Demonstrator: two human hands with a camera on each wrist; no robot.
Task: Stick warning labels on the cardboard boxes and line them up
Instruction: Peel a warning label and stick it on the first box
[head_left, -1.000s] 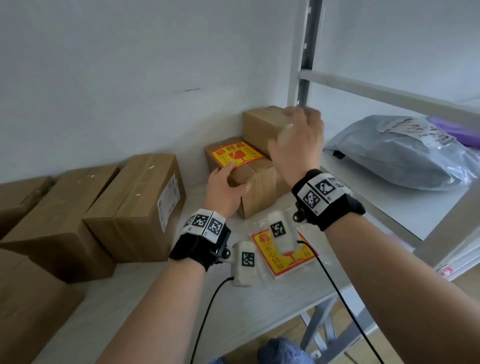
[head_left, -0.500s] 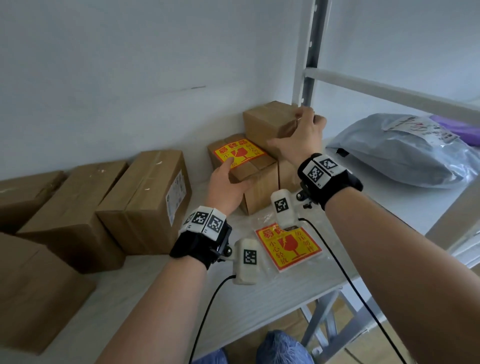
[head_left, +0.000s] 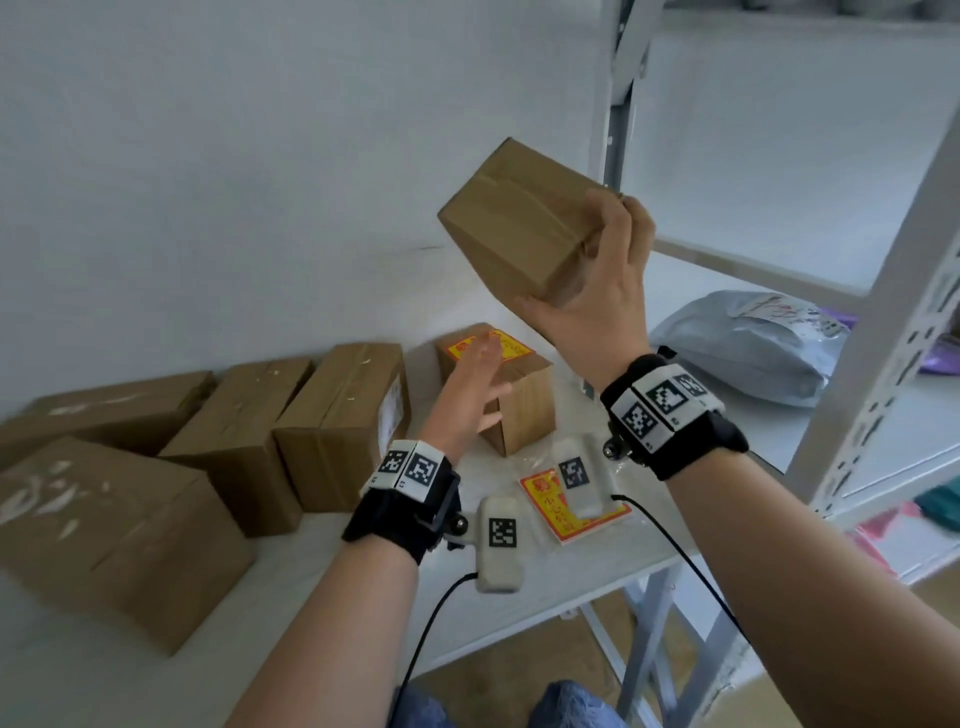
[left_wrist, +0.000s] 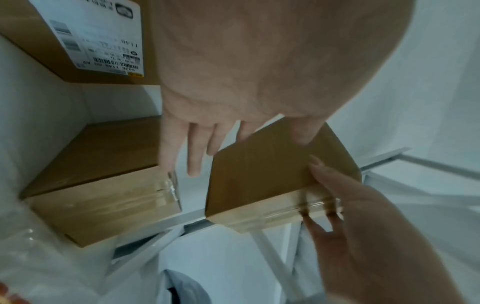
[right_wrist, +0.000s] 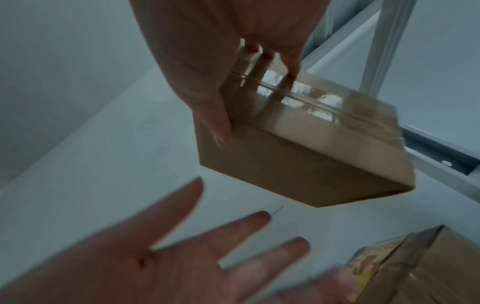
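Observation:
My right hand (head_left: 597, 280) grips a small plain cardboard box (head_left: 519, 223) by its taped end and holds it tilted in the air above the shelf. The same box (right_wrist: 306, 148) hangs under my fingers in the right wrist view. My left hand (head_left: 475, 379) is raised with fingers spread, holding nothing, in front of a labelled box (head_left: 519, 410) whose top carries a yellow and red warning label (head_left: 511, 345). A stack of warning labels (head_left: 550, 512) in clear plastic lies on the shelf near my wrists.
Several larger cardboard boxes (head_left: 343, 421) stand in a row along the wall to the left. A grey mailer bag (head_left: 748, 343) lies on the shelf to the right. A metal shelf upright (head_left: 883, 322) rises at right. White shelf board (head_left: 291, 587) runs to the front edge.
My right hand has lifted the plain box from its place behind the labelled box up into the air. My left hand has come off the labelled box and opened.

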